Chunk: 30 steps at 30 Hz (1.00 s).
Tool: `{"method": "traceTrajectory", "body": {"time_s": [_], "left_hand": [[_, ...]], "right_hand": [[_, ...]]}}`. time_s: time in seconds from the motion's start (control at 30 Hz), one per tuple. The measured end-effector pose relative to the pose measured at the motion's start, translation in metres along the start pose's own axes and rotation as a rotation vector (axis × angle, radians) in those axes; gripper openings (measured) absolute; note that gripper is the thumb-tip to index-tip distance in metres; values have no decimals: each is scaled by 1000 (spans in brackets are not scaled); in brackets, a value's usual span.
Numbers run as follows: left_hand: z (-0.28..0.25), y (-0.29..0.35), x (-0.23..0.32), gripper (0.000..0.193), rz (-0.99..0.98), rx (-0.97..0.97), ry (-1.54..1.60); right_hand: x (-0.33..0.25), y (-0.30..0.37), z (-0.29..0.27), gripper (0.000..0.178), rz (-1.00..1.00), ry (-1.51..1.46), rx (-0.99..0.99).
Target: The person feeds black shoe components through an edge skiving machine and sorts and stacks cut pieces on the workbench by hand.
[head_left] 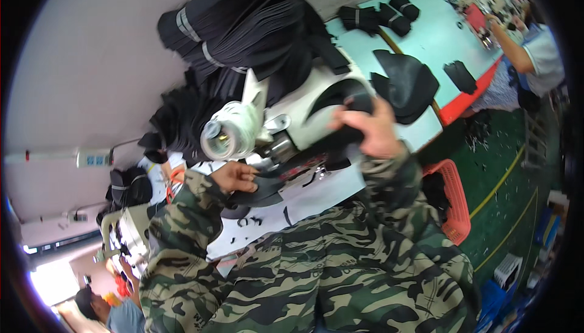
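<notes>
At the centre of our view we record one white machine (307,127) with a metal cylinder (281,149), set beside a white worktop (319,196) strewn with small black scraps (249,221). At 8 o'clock, one left hand (234,178), bare, camouflage sleeve: fingers bent and pinching the edge of a flat black piece (263,192), which extends from beneath the fingertips toward 4 o'clock. At 3 o'clock, one right hand (378,131), bare, blurred: fingers spread toward 10 and 12 o'clock, dark material (360,103) lying between them; we cannot tell whether they grip it. At 11 o'clock we count a tall heap of black bundles (243,38), some bound with pale bands. At 2 o'clock, one long pale table (447,38) with a red edge, bearing three small black bundles at its far side and, nearer, a group of larger curved black pieces (409,86); farther along the same bearing, a person (543,53) in a light top. Between 3 and 4 o'clock, one pink basket (462,208) with dark contents, on a green floor (496,196). Between 7 and 8 o'clock, another person (125,318) in grey.
</notes>
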State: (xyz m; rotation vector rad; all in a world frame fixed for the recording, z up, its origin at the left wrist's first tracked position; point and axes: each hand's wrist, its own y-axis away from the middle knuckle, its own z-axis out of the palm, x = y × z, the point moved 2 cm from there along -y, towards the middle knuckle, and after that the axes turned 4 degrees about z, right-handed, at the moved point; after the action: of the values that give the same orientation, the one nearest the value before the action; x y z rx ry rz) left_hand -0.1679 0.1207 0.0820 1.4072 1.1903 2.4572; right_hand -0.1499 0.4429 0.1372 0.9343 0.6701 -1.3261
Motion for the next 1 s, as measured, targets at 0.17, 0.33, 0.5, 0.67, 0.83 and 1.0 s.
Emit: {"method": "traceTrajectory", "body": {"time_s": [0.17, 0.33, 0.5, 0.67, 0.83, 1.0], "left_hand": [[-21, -17, -23, 18, -71, 221, -423], [-14, -25, 19, 17, -39, 228, -905], [-24, -36, 48, 18, 265, 442, -1320], [-36, -40, 45, 18, 343, 507, -1270], [-46, -48, 37, 19, 396, 512, -1060], [-39, -48, 22, 20, 439, 553, -909]], "right_hand": [[-52, 26, -50, 51, -106, 59, 117], [-77, 54, -81, 50, -289, 284, 301], [-66, 63, -91, 37, -287, 549, 402], [-27, 50, -78, 23, -181, 729, 320], [8, 35, -44, 17, -328, 1078, 152], [47, 4, 24, 46, -125, 1531, -86]]}}
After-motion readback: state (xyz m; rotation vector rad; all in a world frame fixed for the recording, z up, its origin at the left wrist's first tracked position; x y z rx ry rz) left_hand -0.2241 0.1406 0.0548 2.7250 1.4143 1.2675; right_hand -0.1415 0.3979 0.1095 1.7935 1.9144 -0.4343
